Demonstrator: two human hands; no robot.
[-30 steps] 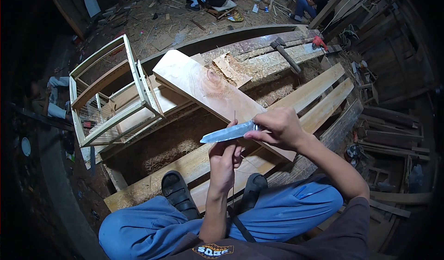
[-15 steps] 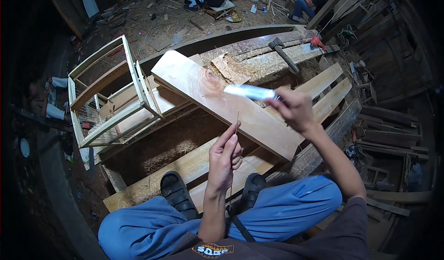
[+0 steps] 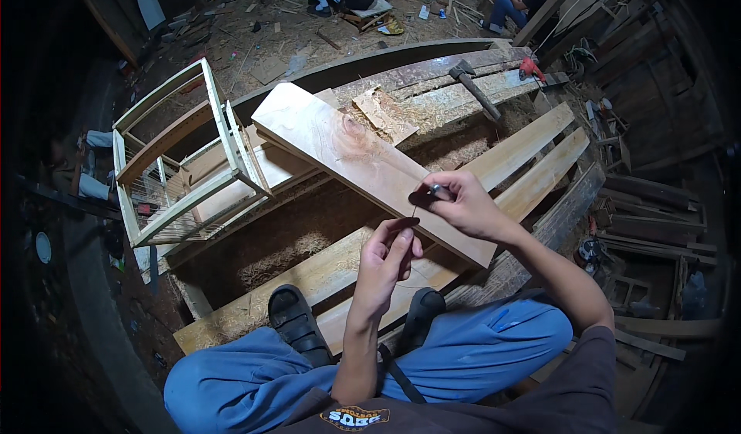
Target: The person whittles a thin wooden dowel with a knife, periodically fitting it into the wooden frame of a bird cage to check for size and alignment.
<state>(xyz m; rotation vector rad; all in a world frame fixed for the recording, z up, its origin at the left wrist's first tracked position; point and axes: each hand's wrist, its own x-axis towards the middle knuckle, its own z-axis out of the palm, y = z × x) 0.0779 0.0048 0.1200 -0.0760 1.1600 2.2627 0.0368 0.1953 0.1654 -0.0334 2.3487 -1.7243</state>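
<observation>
A thin, pale sliver of wood or bamboo (image 3: 414, 212) stands pinched upright between the thumb and forefinger of my left hand (image 3: 387, 255). My right hand (image 3: 467, 206) is closed on a knife (image 3: 441, 192); only part of its metal shows, and its dark end sits right by the sliver's tip. Whether the blade touches the sliver I cannot tell. Both hands are close together over the near edge of a wide, smooth wooden board (image 3: 370, 171), which lies slantwise across a low slatted wooden bench.
At the left stands a wooden frame with thin bars (image 3: 218, 129). A hammer (image 3: 475, 92) and a red tool (image 3: 530, 67) lie on the far planks, near a loose wood piece (image 3: 386, 117) and shavings. My sandalled feet (image 3: 299, 322) rest on the bench. Other people sit at the far side.
My right hand has come left and nearer with the knife, from beyond the sliver to its tip. My left hand has shifted slightly right and down.
</observation>
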